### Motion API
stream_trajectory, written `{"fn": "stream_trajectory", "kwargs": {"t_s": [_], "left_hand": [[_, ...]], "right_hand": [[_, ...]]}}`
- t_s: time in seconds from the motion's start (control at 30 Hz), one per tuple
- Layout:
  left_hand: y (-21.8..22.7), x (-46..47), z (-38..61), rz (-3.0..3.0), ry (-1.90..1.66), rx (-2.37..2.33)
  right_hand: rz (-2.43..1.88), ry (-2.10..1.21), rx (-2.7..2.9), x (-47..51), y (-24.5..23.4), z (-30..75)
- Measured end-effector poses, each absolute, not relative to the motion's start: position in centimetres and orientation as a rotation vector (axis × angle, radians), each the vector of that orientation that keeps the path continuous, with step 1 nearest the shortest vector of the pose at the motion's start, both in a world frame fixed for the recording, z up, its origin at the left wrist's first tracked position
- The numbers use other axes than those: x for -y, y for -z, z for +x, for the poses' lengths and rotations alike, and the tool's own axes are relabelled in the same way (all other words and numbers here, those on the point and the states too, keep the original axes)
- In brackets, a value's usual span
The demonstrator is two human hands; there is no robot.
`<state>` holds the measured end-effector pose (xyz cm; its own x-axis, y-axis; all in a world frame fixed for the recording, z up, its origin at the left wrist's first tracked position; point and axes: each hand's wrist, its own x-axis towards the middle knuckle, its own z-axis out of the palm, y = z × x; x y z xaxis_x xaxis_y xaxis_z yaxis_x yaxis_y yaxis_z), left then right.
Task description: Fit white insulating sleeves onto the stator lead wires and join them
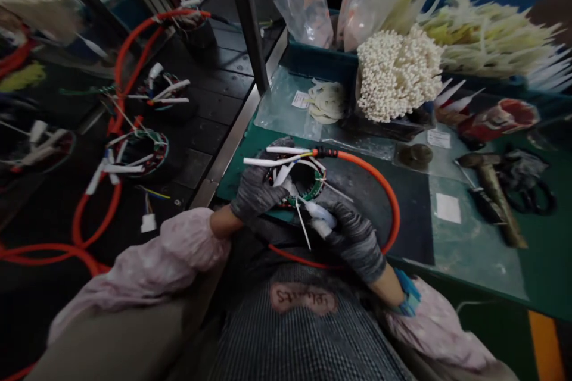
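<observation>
Left hand [255, 195]: my fingers are clamping the wire-wound ring [315, 192], which is sitting at the bench's [543, 250] near edge. Right hand [357, 241]: my fingers are gripping a whitish object [320, 214] beside it.

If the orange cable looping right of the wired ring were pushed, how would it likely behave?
The orange cable would probably flex but spring back, as it holds a smooth arc. Its round, even jacket might slide easily across the dark mat.

Wound ring [313, 192] (orange cable [394, 205], white-sleeved leads [268, 162]), whitish piece [320, 213] at near edge.
</observation>
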<state>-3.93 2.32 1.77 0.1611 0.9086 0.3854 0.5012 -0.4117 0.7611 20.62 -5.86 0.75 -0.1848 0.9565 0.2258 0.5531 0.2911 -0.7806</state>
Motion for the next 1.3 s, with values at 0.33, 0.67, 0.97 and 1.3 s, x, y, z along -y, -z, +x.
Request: {"fn": "stream_trajectory", "kwargs": {"t_s": [0.33,0.67,0.97,1.3], "left_hand": [[-2.3,1.0,-3.3,2.278,-1.209,-1.053],[-2.2,1.0,-3.4,2.268,-1.279,-1.003],[-3.1,0.5,-2.9,2.372,-1.151,-1.106],[-5.8,-1.6,0.2,2.465,-0.825,-1.185]], "right_hand": [[-1.26,-0.595,2.012,6.4,-3.6,20.9],[-1.327,-0.447,2.115,5.5,-4.7,20.9],[-1.37,-0.37,2.117,5.3,-5.5,22.5],[-1.31,-0.229,2.095,5.0,-5.6,23.9]]}}
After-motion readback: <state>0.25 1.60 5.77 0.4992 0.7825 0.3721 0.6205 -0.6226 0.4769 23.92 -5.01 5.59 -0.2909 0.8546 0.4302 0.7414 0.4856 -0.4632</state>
